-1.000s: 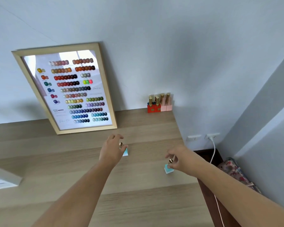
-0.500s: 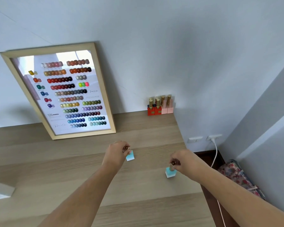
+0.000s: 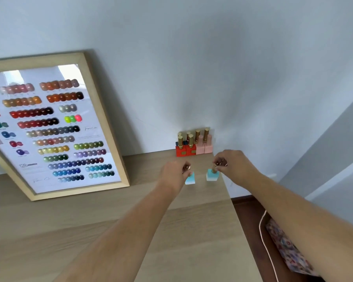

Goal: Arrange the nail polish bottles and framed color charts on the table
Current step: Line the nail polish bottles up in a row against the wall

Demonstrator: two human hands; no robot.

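My left hand (image 3: pixel 174 173) grips the gold cap of a light blue nail polish bottle (image 3: pixel 190 179). My right hand (image 3: pixel 233 165) grips the cap of a second light blue bottle (image 3: pixel 212 176). Both bottles hang close together just above the wooden table (image 3: pixel 90 220), a short way in front of a cluster of red bottles (image 3: pixel 185 149) and pink bottles (image 3: pixel 204 146) standing against the wall at the table's back right corner. A wood-framed color chart (image 3: pixel 55 127) leans on the wall at the left.
The table's right edge runs just right of the bottles. Beyond it, lower down, a white cable (image 3: pixel 266 241) and a floral patterned bag (image 3: pixel 289 253) lie on the floor. The wall stands directly behind the bottle cluster.
Both hands have carried their blue bottles away from me toward the back right corner and brought them closer together. The view has swung right, so the chart sits further left.
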